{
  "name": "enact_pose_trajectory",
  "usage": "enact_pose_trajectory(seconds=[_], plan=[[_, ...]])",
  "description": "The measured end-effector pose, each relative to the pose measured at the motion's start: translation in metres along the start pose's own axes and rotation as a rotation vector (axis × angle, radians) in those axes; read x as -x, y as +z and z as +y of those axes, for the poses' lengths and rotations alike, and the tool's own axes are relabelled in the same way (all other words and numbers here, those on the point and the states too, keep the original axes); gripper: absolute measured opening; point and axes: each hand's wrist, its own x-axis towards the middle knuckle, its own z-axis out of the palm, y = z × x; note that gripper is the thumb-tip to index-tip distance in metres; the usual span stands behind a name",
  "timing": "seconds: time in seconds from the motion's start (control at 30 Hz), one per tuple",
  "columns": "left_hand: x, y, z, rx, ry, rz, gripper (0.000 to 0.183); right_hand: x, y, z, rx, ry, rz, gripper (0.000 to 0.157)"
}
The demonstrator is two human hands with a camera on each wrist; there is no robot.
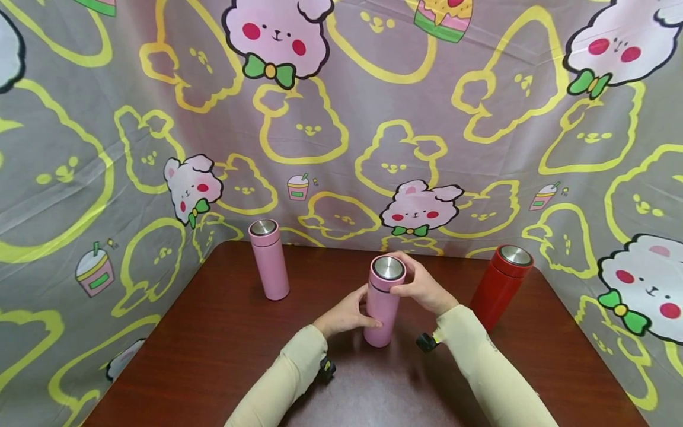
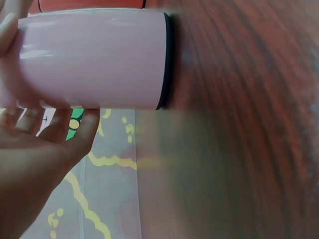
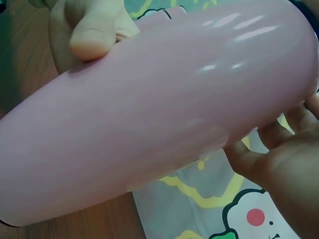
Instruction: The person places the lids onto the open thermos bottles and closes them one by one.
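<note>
A pink thermos (image 1: 381, 314) with a shiny steel top stands upright near the middle of the table, its black base against the wood or very close to it. My left hand (image 1: 344, 313) grips its body from the left, the thumb across the front. Higher up, my right hand (image 1: 425, 289) holds it around the lid from the right. The left wrist view shows the pink body (image 2: 94, 59) sideways, with fingers along one side. In the right wrist view the thermos (image 3: 149, 114) fills most of the picture and both hands touch it.
A second pink thermos (image 1: 272, 270) stands at the back left of the brown table (image 1: 213, 356). To the right, partly behind my right sleeve, is a red thermos (image 1: 498, 287). A grey patterned cloth (image 1: 341, 172) hangs around the back and sides.
</note>
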Motion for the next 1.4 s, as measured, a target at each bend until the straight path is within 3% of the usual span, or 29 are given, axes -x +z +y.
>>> enact_pose_trajectory(seconds=[0.2, 0.43, 0.73, 0.9, 1.07, 1.2, 1.4], plan=[[0.007, 0.0, 0.023, 0.019, -0.008, -0.012, 0.078, 0.002, 0.006, -0.004, 0.1, -0.015, 0.102, 0.062], [-0.002, 0.0, -0.001, -0.009, 0.002, 0.002, 0.082, 0.003, 0.013, -0.004, 0.156, -0.057, 0.175, 0.058], [0.001, 0.004, -0.001, -0.025, 0.024, 0.028, 0.076, 0.008, 0.021, -0.003, 0.281, -0.036, 0.279, 0.06], [0.002, 0.004, 0.0, -0.03, 0.021, 0.042, 0.076, 0.009, 0.026, -0.005, 0.269, -0.013, 0.294, 0.064], [0.001, 0.003, 0.001, 0.001, 0.035, 0.018, 0.076, 0.011, 0.022, -0.006, 0.191, -0.016, 0.2, 0.069], [0.002, 0.0, -0.001, 0.033, 0.027, -0.024, 0.078, 0.011, 0.013, -0.007, 0.019, -0.053, 0.031, 0.064], [0.004, -0.004, -0.004, 0.217, 0.051, -0.088, 0.075, 0.004, -0.001, -0.007, -0.274, -0.142, -0.22, 0.067]])
